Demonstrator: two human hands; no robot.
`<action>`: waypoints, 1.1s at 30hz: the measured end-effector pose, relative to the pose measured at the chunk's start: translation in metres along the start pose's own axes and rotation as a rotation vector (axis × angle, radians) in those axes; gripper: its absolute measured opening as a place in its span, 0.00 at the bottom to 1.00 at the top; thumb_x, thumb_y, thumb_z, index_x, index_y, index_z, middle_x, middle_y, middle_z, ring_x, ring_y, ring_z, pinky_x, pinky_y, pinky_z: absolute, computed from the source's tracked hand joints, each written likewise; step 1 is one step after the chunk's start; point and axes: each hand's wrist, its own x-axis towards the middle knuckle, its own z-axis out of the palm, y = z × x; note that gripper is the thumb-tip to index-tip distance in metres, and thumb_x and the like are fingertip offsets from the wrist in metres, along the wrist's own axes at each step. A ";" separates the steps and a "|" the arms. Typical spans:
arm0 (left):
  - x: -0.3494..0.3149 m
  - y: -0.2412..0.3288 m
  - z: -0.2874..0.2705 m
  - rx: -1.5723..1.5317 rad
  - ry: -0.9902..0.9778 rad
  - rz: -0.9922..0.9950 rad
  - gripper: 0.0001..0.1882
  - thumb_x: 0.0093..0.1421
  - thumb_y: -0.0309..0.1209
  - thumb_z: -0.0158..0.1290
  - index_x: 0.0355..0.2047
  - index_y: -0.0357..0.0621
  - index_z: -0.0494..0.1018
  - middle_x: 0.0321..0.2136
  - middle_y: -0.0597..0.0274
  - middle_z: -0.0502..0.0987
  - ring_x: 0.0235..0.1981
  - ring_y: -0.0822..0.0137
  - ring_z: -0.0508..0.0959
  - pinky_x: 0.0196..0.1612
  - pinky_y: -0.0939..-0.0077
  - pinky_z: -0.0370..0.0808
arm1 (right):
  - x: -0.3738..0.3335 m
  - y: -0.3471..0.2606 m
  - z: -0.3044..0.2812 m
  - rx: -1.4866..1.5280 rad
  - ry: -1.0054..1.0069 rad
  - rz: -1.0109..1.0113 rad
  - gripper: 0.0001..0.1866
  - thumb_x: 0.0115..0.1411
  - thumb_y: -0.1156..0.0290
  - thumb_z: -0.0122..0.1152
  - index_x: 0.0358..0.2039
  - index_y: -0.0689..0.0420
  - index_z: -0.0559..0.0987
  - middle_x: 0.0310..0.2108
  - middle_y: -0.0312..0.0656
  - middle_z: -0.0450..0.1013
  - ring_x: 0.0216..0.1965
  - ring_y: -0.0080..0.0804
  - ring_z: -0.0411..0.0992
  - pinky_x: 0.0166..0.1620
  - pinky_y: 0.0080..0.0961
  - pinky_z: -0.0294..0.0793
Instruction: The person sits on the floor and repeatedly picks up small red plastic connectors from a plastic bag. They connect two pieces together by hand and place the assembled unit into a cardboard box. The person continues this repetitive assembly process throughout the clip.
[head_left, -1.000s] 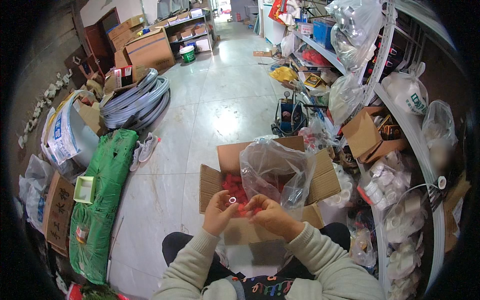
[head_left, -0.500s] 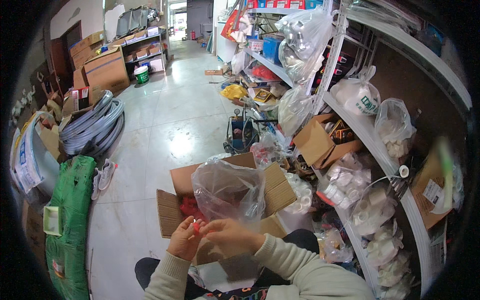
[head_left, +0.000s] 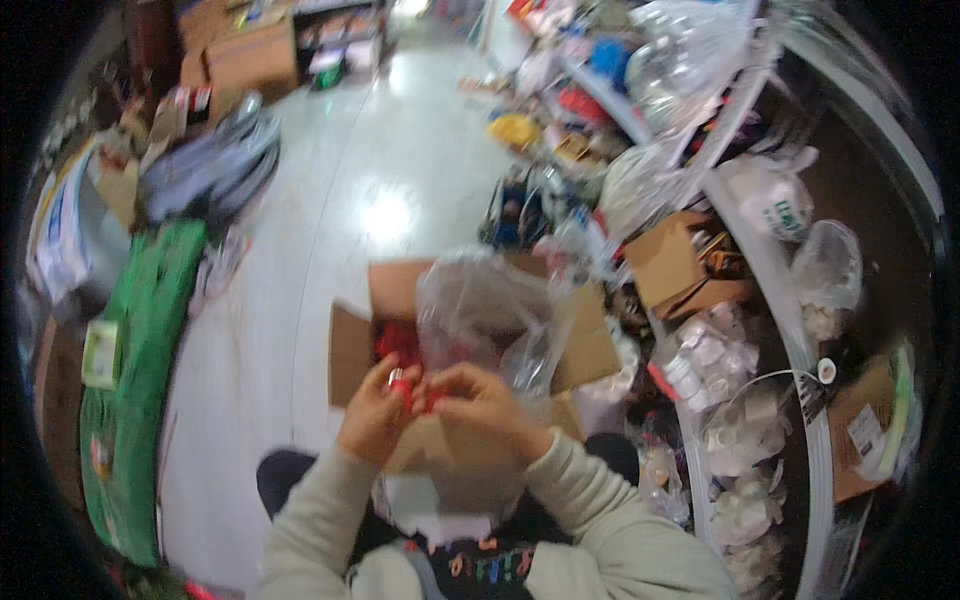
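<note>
Both of my hands meet over the near side of an open cardboard box. My left hand closes its fingers on a small red part; a pale shiny bit shows at its upper end, too blurred to identify. My right hand is closed too, its fingertips pinching a red piece beside the left fingers. Whether these are one part or two I cannot tell. Inside the box lie more red pieces, next to a clear plastic bag that rises above the rim.
On the right, a shelf unit holds bags of white fittings and an open carton. A long green wrapped bundle lies at the left, with a grey hose coil behind it. Pale floor runs between.
The whole view has tipped downward and blurred, so the surroundings sit higher in the picture. My hands remain together at the box, still closed on red parts.
</note>
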 end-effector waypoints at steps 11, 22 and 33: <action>-0.005 -0.004 -0.001 0.304 -0.092 -0.009 0.19 0.54 0.20 0.49 0.48 0.40 0.64 0.39 0.63 0.71 0.40 0.74 0.72 0.43 0.81 0.71 | -0.011 -0.007 0.004 -0.178 0.228 -0.057 0.17 0.53 0.79 0.55 0.45 0.64 0.69 0.38 0.41 0.71 0.39 0.25 0.70 0.43 0.19 0.70; -0.003 -0.007 -0.006 0.406 -0.161 0.056 0.15 0.56 0.26 0.51 0.44 0.40 0.66 0.37 0.65 0.72 0.36 0.76 0.71 0.39 0.82 0.70 | -0.002 0.004 -0.005 -0.679 0.082 -0.334 0.17 0.48 0.85 0.58 0.41 0.62 0.73 0.38 0.40 0.72 0.38 0.22 0.69 0.41 0.17 0.69; -0.007 -0.005 -0.010 0.523 -0.096 0.067 0.14 0.58 0.32 0.48 0.42 0.38 0.69 0.30 0.65 0.73 0.27 0.77 0.72 0.29 0.83 0.72 | 0.003 0.001 -0.005 -0.929 0.034 -0.536 0.11 0.47 0.77 0.60 0.34 0.58 0.75 0.36 0.46 0.73 0.36 0.41 0.72 0.38 0.27 0.72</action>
